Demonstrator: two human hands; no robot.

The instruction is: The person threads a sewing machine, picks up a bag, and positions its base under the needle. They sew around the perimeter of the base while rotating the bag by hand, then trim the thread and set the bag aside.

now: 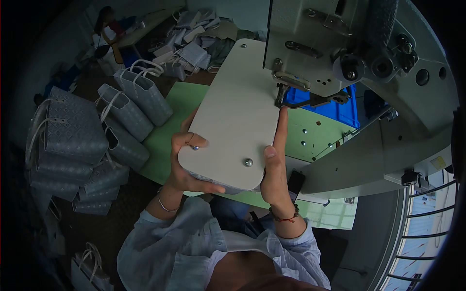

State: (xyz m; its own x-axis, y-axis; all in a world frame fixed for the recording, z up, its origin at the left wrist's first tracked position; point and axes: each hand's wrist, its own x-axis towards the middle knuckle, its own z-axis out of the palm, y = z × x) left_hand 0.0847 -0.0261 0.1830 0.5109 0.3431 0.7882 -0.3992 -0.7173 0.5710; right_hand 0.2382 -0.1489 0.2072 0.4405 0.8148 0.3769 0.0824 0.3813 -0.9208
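Note:
A handbag (228, 111) is turned so its flat cream base faces me, with round metal feet near the corners. A strip of its grey patterned side shows along the near edge. My left hand (187, 165) grips the near left corner, thumb on the base beside a metal foot. My right hand (275, 169) holds the right edge, thumb on the rim and index finger stretched along the side. That fingertip is close to the needle and presser foot of the sewing machine (315, 53). The bag's right edge lies at the presser foot.
Several finished-looking grey tote bags (75, 131) with white handles stand at left. More bags (189, 46) are heaped at the back. A blue crate (323, 109) sits behind the machine on the green table (170, 106). Another person (109, 34) is at the far left. A barred window is at right.

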